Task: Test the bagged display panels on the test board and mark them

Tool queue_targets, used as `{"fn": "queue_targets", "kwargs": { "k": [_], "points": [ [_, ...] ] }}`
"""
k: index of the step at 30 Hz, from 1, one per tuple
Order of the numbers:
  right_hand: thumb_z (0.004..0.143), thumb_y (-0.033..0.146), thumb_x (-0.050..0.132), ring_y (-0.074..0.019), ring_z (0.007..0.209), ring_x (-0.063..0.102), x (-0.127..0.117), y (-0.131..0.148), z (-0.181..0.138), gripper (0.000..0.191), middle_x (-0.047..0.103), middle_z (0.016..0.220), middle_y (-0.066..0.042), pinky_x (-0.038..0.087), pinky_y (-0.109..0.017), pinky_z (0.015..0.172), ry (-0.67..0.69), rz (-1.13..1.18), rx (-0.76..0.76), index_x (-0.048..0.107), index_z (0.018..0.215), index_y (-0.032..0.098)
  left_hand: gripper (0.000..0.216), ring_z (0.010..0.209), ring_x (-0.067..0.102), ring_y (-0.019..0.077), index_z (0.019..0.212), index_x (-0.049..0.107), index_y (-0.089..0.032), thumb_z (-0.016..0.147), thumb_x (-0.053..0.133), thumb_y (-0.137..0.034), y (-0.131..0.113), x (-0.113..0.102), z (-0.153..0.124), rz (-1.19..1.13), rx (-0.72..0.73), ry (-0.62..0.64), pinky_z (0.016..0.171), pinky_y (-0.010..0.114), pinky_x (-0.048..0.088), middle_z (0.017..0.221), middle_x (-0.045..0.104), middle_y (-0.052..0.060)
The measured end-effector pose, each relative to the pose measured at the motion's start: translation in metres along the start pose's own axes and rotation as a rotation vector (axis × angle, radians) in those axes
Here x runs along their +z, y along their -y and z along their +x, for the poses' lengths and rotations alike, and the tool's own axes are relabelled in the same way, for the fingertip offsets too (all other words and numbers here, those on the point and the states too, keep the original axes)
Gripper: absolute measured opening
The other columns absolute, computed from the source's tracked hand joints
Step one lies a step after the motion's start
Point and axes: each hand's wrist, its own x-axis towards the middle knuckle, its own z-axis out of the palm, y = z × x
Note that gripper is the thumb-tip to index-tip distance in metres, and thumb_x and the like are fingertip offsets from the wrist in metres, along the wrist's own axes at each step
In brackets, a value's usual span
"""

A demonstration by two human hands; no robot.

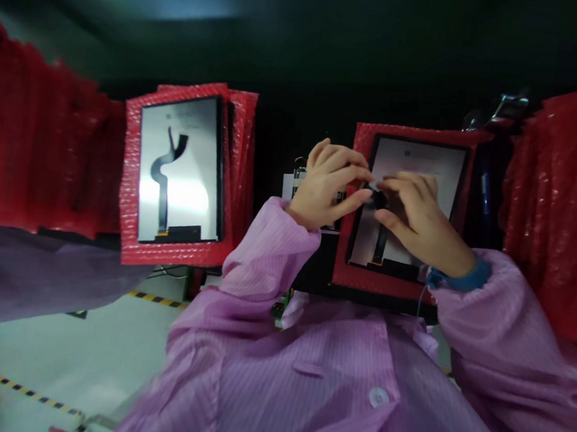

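Observation:
My left hand (327, 187) and my right hand (416, 216) meet over a display panel (449, 165) that lies on a red bubble-wrap sheet (364, 149). Both hands pinch a small black part of the flex cable (379, 240) between fingers and thumbs. The cable's lower stretch runs down the panel's silver back. My sleeves are pink, and a blue wrist strap (460, 279) sits on my right wrist.
A second display panel (182, 168) with a curved black flex cable (165, 166) rests on a stack of red bubble wrap (126, 243) at the left. More red bubble wrap (558, 217) piles up at the right and far left (34, 149). Yellow-black tape (157, 297) marks the white surface below.

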Motion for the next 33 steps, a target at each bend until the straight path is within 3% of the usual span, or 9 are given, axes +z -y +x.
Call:
{"fn": "queue_targets", "kwargs": {
  "k": [2, 4, 5, 7, 9, 11, 21, 33],
  "points": [
    [0.101, 0.052, 0.042, -0.0314, 0.128, 0.048, -0.009, 0.003, -0.014, 0.048, 0.056, 0.133, -0.016, 0.039, -0.054, 0.110, -0.052, -0.059, 0.057, 0.055, 0.132, 0.017, 0.031, 0.111, 0.059, 0.0233, 0.112, 0.063, -0.022, 0.103, 0.043, -0.044, -0.012, -0.008, -0.017, 0.051, -0.096, -0.275, 0.104, 0.046, 0.044, 0.113, 0.065, 0.008],
    [0.102, 0.051, 0.041, -0.0320, 0.128, 0.049, -0.015, 0.010, -0.035, 0.048, 0.056, 0.134, -0.016, 0.040, -0.055, 0.111, -0.085, -0.150, 0.127, 0.054, 0.134, 0.017, 0.024, 0.098, 0.061, 0.0196, 0.111, 0.060, -0.021, 0.105, 0.042, -0.034, -0.023, -0.011, -0.040, 0.088, -0.199, -0.479, 0.086, 0.036, 0.051, 0.104, 0.064, 0.008],
    [0.102, 0.051, 0.042, -0.0327, 0.128, 0.050, -0.016, 0.014, -0.047, 0.049, 0.056, 0.135, -0.016, 0.040, -0.055, 0.111, -0.088, -0.200, 0.160, 0.053, 0.136, 0.017, 0.020, 0.087, 0.061, 0.0167, 0.109, 0.060, -0.020, 0.105, 0.042, -0.029, -0.027, -0.009, -0.052, 0.108, -0.234, -0.465, 0.077, 0.032, 0.051, 0.097, 0.064, 0.006],
    [0.100, 0.055, 0.044, -0.0360, 0.133, 0.047, -0.015, 0.021, -0.072, 0.058, 0.051, 0.141, -0.019, 0.041, -0.057, 0.112, -0.061, -0.292, 0.205, 0.048, 0.142, 0.016, 0.020, 0.073, 0.060, 0.0139, 0.114, 0.059, -0.018, 0.103, 0.044, -0.024, -0.033, -0.002, -0.073, 0.173, -0.282, -0.255, 0.068, 0.027, 0.049, 0.090, 0.066, 0.004],
    [0.097, 0.063, 0.043, -0.0413, 0.141, 0.039, -0.009, 0.026, -0.094, 0.073, 0.040, 0.151, -0.023, 0.040, -0.060, 0.113, 0.012, -0.362, 0.219, 0.039, 0.150, 0.013, 0.028, 0.073, 0.064, 0.0158, 0.125, 0.057, -0.015, 0.101, 0.046, -0.026, -0.036, 0.007, -0.087, 0.268, -0.315, -0.045, 0.069, 0.029, 0.050, 0.089, 0.068, 0.005],
    [0.095, 0.068, 0.041, -0.0450, 0.146, 0.032, -0.003, 0.026, -0.110, 0.083, 0.030, 0.157, -0.026, 0.038, -0.063, 0.114, 0.067, -0.392, 0.237, 0.032, 0.155, 0.011, 0.035, 0.077, 0.067, 0.0192, 0.132, 0.055, -0.014, 0.101, 0.047, -0.027, -0.039, 0.017, -0.093, 0.353, -0.330, 0.039, 0.070, 0.031, 0.050, 0.090, 0.070, 0.007],
    [0.096, 0.054, 0.052, -0.0403, 0.152, 0.029, -0.003, 0.010, -0.122, 0.083, 0.023, 0.163, -0.024, 0.036, -0.063, 0.119, 0.047, -0.256, 0.348, 0.015, 0.162, 0.019, 0.044, 0.086, 0.070, 0.0220, 0.139, 0.053, -0.009, 0.097, 0.041, -0.019, -0.054, 0.034, -0.093, 0.376, -0.341, 0.083, 0.077, 0.034, 0.049, 0.102, 0.074, 0.013],
    [0.099, 0.057, 0.044, -0.0412, 0.151, 0.030, 0.000, 0.008, -0.128, 0.079, 0.026, 0.160, -0.026, 0.039, -0.063, 0.116, 0.009, -0.287, 0.287, 0.019, 0.161, 0.015, 0.048, 0.080, 0.069, 0.0201, 0.141, 0.057, -0.012, 0.095, 0.044, -0.018, -0.058, 0.032, -0.082, 0.421, -0.408, 0.188, 0.073, 0.031, 0.049, 0.090, 0.072, 0.008]
  ]
}}
